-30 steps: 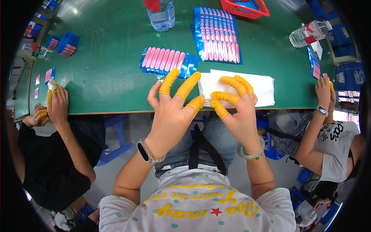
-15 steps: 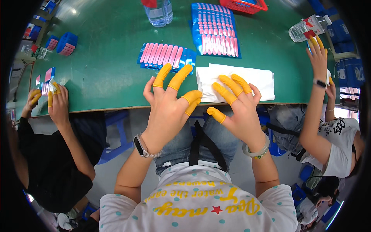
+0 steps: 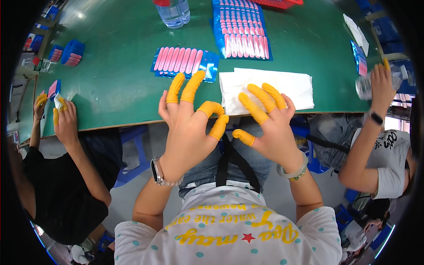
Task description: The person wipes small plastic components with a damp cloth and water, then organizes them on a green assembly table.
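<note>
My left hand is at the near edge of the green table, its yellow finger cots on several fingers. Two of its covered fingertips reach the lower edge of a blue shiny sheet bearing a row of pink rounded strips. The index finger is bent toward the thumb, and no object shows between them. My right hand, also in yellow finger cots, has its fingers spread over the left part of a folded white cloth or paper. Its thumb points left, apart from the fingers.
Beyond lies a larger blue sheet with pink strips. A water bottle and a red basket stand at the back. Co-workers sit on both sides; the left one's hand holds white material, the right one's hand is at a bottle.
The co-worker's arm at right has swung nearer, and the bottle there has moved toward the table's right edge. My hands stay nearly in place; the view has shifted slightly.
</note>
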The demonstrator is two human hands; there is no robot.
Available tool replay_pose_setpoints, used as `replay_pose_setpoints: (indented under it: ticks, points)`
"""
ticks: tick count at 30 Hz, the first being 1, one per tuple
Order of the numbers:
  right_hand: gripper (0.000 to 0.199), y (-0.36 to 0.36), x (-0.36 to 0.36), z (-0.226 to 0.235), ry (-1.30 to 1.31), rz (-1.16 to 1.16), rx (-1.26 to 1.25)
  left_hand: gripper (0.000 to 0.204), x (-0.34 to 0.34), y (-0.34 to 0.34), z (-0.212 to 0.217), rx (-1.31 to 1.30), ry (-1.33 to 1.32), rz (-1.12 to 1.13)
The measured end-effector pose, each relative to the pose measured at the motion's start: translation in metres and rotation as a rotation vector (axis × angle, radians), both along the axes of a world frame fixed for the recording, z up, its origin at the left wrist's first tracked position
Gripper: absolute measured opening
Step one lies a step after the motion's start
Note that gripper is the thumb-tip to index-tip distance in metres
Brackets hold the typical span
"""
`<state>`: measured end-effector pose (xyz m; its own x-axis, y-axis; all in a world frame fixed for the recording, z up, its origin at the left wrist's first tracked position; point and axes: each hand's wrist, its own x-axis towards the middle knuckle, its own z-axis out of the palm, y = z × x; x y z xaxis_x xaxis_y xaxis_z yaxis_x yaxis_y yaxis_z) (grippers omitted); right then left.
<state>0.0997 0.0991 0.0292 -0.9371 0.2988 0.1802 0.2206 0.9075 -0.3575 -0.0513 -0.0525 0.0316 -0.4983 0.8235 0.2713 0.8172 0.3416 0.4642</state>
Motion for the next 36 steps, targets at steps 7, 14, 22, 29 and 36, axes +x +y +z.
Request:
replay_pose_setpoints:
  ticks: [7, 14, 22, 29, 36]
  points:
    - [0.068, 0.03, 0.049, -0.029, 0.381, -0.525, -0.131, 0.034, 0.0, 0.007, -0.011, -0.023, 0.234, -0.127]
    - [0.046, 0.04, 0.084, -0.049, 0.492, -0.632, -0.145, 0.027, -0.005, 0.007, -0.015, -0.015, 0.258, -0.168]
    - [0.044, 0.038, 0.072, -0.029, 0.463, -0.556, -0.007, 0.027, -0.002, 0.01, -0.017, 0.136, 0.186, -0.243]
    - [0.057, -0.009, 0.012, -0.019, 0.297, -0.227, 0.042, 0.033, 0.019, 0.007, -0.021, 0.252, -0.008, -0.243]
    - [0.043, -0.008, 0.004, -0.03, 0.346, -0.253, 0.097, 0.041, 0.03, 0.011, -0.015, 0.376, -0.247, -0.214]
